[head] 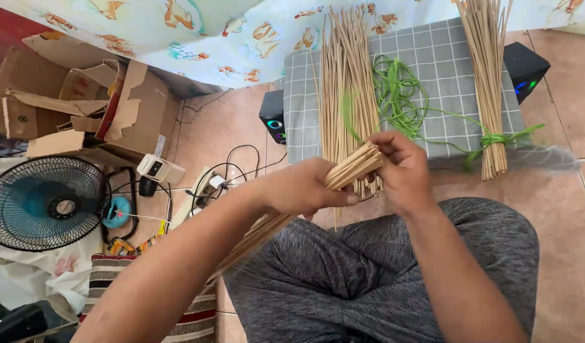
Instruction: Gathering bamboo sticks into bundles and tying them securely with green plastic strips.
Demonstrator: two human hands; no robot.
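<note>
Both hands are gripping a bundle of thin bamboo sticks [353, 166] above the person's lap, just in front of the grey checked cushion [432, 63]. The left hand [305, 189] is wrapping closed around the bundle's middle; the right hand [403, 168] is closing its fingers over the squared stick ends. On the cushion, a loose sheaf of sticks [343, 76] is lying beside green cord [397, 95], and a tied sheaf [486, 76] is overhanging the cushion's near edge. Left of the cushion, cables, cardboard boxes [83, 101] and a fan [48, 203] are crowding the tiled floor [565, 190]; right of it the tiles are lying bare.
</note>
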